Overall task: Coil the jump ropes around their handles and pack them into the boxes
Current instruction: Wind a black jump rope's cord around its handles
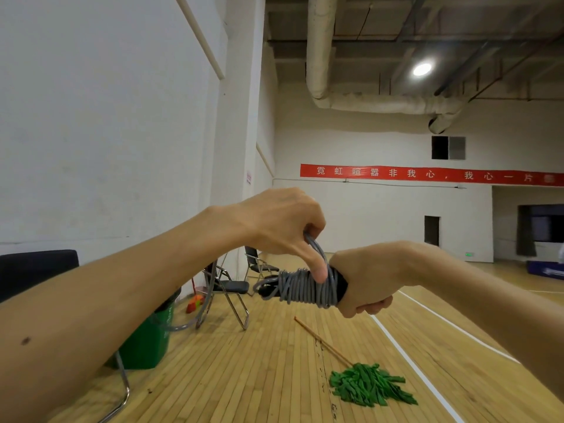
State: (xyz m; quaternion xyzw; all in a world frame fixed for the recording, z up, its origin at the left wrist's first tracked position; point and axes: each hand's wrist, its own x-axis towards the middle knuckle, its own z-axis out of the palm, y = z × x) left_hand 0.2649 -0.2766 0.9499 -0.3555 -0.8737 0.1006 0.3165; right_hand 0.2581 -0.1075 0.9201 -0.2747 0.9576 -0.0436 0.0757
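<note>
Item: jump rope (305,290), grey cord wound in many close turns round its paired black handles (341,284); held in the air above a wooden gym floor (274,361), between both hands. Right hand (366,277): fist closed round the butt end of the handles, the bundle pointing to the left. Left hand (283,222): fingers curled about a short loop of cord rising from the coil, thumb tip pressed down on the nearest turns. Step in hand, as judged: laying on the last turns and securing the tail. Handling notes: hold the thumb on the coil so the turns do not spring loose; draw each turn taut and lay it beside the previous one, not heaped on top; circle the winding hand round a steady bundle; finish by tucking the end under a tight turn. A grey strand appears to trail down toward the lower left; how much is left cannot be told. Boxes: none in view. Also present: green bin (146,340), folding chair (232,286), green mop (372,387) lying on the floor.
</note>
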